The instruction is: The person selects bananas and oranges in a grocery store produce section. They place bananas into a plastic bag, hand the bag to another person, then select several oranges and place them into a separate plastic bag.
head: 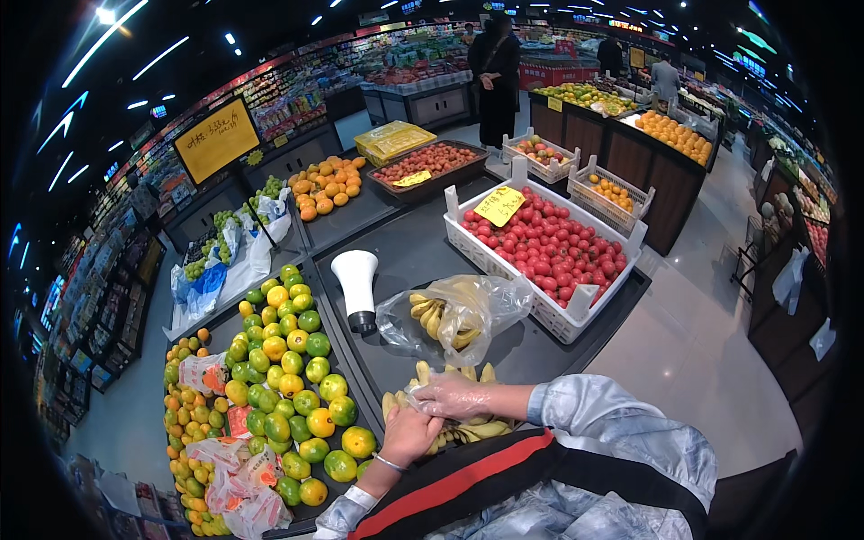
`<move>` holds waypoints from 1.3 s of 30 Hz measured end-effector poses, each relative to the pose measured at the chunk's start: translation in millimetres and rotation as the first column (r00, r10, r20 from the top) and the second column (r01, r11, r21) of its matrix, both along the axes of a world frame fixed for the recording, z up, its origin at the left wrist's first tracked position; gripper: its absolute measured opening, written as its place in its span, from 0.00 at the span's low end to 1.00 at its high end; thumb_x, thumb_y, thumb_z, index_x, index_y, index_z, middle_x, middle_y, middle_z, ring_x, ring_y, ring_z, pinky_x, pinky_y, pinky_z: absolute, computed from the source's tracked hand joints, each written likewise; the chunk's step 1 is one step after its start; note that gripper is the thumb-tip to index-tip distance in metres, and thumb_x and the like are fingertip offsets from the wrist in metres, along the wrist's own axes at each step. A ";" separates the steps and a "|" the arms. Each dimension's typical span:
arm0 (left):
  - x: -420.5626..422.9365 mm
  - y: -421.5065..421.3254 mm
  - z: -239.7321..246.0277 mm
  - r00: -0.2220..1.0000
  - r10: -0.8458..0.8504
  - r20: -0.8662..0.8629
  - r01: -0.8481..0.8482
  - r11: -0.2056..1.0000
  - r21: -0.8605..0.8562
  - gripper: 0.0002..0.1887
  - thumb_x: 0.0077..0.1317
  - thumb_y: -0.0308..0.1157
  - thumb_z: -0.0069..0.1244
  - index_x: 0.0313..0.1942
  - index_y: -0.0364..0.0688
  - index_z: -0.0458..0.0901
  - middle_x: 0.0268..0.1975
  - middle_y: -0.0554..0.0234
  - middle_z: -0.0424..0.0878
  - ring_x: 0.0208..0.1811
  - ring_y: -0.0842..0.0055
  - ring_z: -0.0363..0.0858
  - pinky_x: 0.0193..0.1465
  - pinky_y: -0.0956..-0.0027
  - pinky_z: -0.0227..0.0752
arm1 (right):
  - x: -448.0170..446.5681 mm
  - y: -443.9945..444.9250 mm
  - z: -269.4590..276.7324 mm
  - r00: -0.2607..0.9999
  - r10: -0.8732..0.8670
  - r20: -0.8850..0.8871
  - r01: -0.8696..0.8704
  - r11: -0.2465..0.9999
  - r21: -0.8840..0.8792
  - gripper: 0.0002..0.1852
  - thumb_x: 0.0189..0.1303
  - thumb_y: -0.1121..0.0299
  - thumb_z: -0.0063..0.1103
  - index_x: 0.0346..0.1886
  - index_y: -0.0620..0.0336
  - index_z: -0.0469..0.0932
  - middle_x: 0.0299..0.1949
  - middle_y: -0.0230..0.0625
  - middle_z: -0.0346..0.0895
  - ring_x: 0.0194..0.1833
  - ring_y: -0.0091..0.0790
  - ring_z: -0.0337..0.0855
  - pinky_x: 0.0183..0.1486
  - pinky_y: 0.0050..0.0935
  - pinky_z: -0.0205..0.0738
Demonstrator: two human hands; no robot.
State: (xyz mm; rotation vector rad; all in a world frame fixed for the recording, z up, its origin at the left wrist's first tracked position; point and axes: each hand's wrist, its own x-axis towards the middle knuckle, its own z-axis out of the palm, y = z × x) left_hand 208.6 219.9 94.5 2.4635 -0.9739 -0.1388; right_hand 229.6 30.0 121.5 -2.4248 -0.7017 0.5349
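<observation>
Bananas (472, 430) lie on the dark display table close to my body, partly under both hands. My right hand (453, 396), in a thin clear plastic glove, reaches over them with its fingers bent. My left hand (409, 432), bare with a bracelet at the wrist, touches the gloved fingertips. What lies between the fingers is hidden, and whether either hand grips a banana cannot be told. Just beyond, more bananas (426, 316) sit in an open clear plastic bag (496, 312). A white megaphone (356, 283) with a black end lies left of the bag.
Green and yellow citrus fruit (291, 385) fills the left side. A white crate (564, 327) of red cherry tomatoes (547, 239) stands at the right. Oranges (325, 187) and a yellow price sign (217, 140) are farther back. A person (496, 81) in dark clothes stands beyond the table.
</observation>
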 end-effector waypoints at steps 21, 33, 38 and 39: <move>-3.1 3.1 1.3 1.000 0.027 -0.015 -0.026 0.999 0.048 0.20 0.72 0.49 0.46 0.55 0.49 0.84 0.63 0.55 0.78 0.66 0.62 0.74 0.70 0.41 0.57 | 25.1 -76.5 26.0 0.881 -0.461 0.107 0.473 0.861 -0.185 0.21 0.59 0.55 0.66 0.47 0.64 0.82 0.45 0.58 0.83 0.50 0.59 0.83 0.54 0.47 0.77; 126.1 -16.0 12.9 0.949 0.306 0.076 -0.283 0.934 -0.220 0.33 0.61 0.38 0.62 0.66 0.41 0.72 0.69 0.47 0.69 0.68 0.51 0.69 0.69 0.53 0.67 | -52.1 -66.4 52.1 0.929 -0.365 -0.056 0.369 0.912 0.180 0.17 0.59 0.69 0.62 0.52 0.62 0.81 0.43 0.52 0.84 0.47 0.50 0.86 0.51 0.40 0.77; 194.9 -52.8 -2.7 0.885 0.466 0.014 -0.458 0.874 -0.162 0.40 0.58 0.38 0.65 0.71 0.45 0.66 0.71 0.48 0.67 0.70 0.53 0.68 0.70 0.54 0.67 | -70.0 -81.3 48.3 0.847 -0.512 -0.142 0.527 0.776 0.346 0.09 0.58 0.73 0.62 0.40 0.65 0.84 0.33 0.39 0.80 0.37 0.30 0.81 0.44 0.30 0.75; 202.8 -58.8 -7.7 0.872 0.489 0.003 -0.482 0.860 -0.166 0.40 0.59 0.38 0.64 0.71 0.45 0.66 0.69 0.48 0.69 0.68 0.53 0.70 0.69 0.54 0.68 | -70.9 -84.6 48.1 0.836 -0.535 -0.125 0.543 0.770 0.335 0.07 0.59 0.73 0.62 0.39 0.65 0.84 0.33 0.38 0.79 0.37 0.29 0.80 0.43 0.29 0.74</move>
